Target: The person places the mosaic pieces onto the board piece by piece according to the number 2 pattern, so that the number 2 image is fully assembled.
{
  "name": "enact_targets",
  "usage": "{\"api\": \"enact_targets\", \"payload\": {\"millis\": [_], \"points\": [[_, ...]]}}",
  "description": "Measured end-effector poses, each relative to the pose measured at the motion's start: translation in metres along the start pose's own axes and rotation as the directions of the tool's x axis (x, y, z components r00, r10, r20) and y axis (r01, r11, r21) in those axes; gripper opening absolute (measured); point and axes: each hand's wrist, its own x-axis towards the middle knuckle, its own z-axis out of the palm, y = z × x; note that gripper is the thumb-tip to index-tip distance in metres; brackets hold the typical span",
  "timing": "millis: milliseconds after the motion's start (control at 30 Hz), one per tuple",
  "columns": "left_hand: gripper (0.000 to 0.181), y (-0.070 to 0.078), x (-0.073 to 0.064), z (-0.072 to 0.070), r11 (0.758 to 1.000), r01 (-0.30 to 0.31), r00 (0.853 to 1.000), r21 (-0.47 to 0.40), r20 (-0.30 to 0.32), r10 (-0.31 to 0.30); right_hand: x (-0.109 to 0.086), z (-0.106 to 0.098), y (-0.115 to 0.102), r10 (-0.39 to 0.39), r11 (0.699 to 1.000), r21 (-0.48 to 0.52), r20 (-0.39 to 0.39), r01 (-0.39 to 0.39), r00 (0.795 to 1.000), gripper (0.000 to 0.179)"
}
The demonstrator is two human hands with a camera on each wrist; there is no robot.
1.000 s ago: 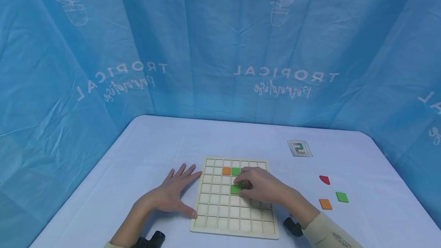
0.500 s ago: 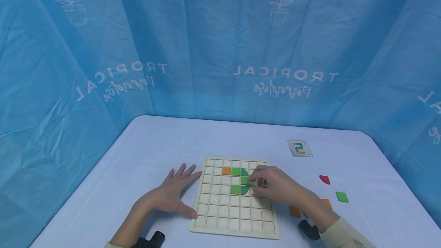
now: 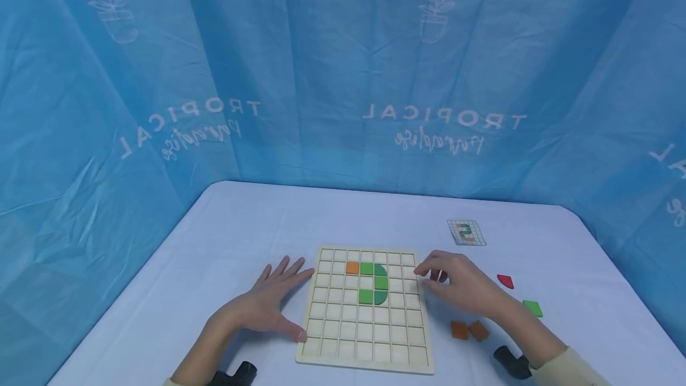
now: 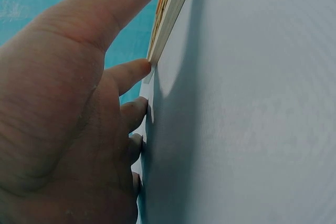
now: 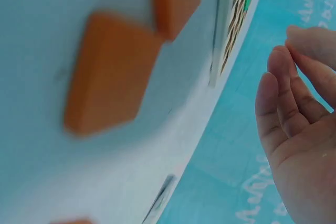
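A wooden grid board (image 3: 332, 350) lies flat on the table. Its cells hold an orange square tile (image 3: 352, 267), green square tiles (image 3: 367, 268) and dark green quarter-round tiles (image 3: 380, 297) in a hooked shape. My left hand (image 3: 273, 299) rests with fingers spread, thumb and index fingertip touching the board's left edge. In the left wrist view, those fingertips meet the board's side (image 4: 173, 17). My right hand (image 3: 463, 285) hovers at the board's right edge, fingers loosely bent and holding nothing; the right wrist view shows bare fingertips (image 5: 278, 61).
Right of the board lie loose orange square tiles (image 3: 459, 330), a red quarter-round tile (image 3: 505, 281) and a green square tile (image 3: 532, 308), partly behind my forearm. A pattern card (image 3: 467, 233) lies farther back. A blue printed curtain (image 3: 343, 76) hangs behind the table.
My right hand has let go of a green square tile in the board's middle and moved right, off the board. Two orange tiles came into view beneath it. The left hand stayed put.
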Motion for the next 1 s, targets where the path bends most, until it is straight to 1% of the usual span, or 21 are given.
{"api": "enact_targets", "payload": {"millis": [133, 300, 367, 500, 667, 800, 1000], "points": [[0.121, 0.001, 0.000, 0.000, 1.000, 0.007, 1.000, -0.008, 0.005, -0.007, -0.009, -0.008, 0.012, -0.007, 1.000, -0.007, -0.025, 0.007, 1.000, 0.017], [0.121, 0.001, 0.000, 0.000, 1.000, 0.019, 1.000, 0.008, 0.004, -0.019, -0.016, -0.018, 0.027, 0.044, 0.999, -0.018, -0.052, -0.045, 0.998, 0.016], [0.121, 0.001, 0.001, 0.000, 1.000, 0.025, 1.000, 0.007, 0.002, -0.025, -0.019, -0.023, 0.034, 0.077, 0.997, -0.026, -0.065, -0.079, 0.995, 0.017], [0.121, 0.002, 0.001, 0.000, 1.000, 0.030, 1.000, -0.007, 0.009, -0.030, -0.026, -0.035, 0.049, 0.104, 0.994, -0.023, -0.099, -0.106, 0.990, 0.023], [0.121, 0.002, 0.001, 0.000, 0.999, 0.034, 0.999, 0.000, 0.011, -0.034, -0.030, -0.043, 0.060, 0.148, 0.988, -0.035, -0.105, -0.153, 0.983, 0.023], [0.121, 0.002, 0.002, -0.001, 0.999, 0.033, 0.999, 0.011, 0.000, -0.033, -0.034, -0.046, 0.069, 0.154, 0.986, -0.039, -0.117, -0.160, 0.981, 0.021], [0.121, 0.002, 0.001, -0.001, 1.000, 0.028, 1.000, 0.012, 0.008, -0.028, -0.040, -0.051, 0.083, 0.167, 0.984, -0.049, -0.115, -0.173, 0.979, 0.022]]}}
